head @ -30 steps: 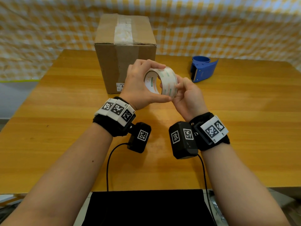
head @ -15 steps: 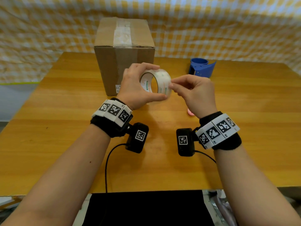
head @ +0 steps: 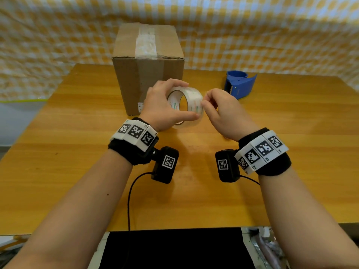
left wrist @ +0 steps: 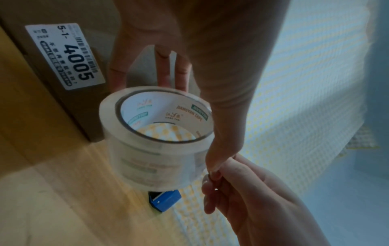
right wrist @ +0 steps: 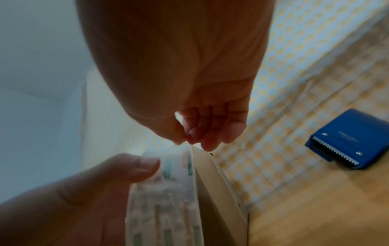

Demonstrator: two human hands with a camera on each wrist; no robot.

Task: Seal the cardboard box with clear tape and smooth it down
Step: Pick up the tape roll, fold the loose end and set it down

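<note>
Two hands on tape roll (head: 186, 105), left hand (head: 163, 107) gripping, cardboard box (head: 148, 68) closed

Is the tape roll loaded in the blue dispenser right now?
No, the left hand holds the tape roll in the air, while the blue dispenser sits apart on the table.

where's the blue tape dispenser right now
In the head view the blue tape dispenser sits on the table's far right part, right of the cardboard box, beyond the right hand.
</note>
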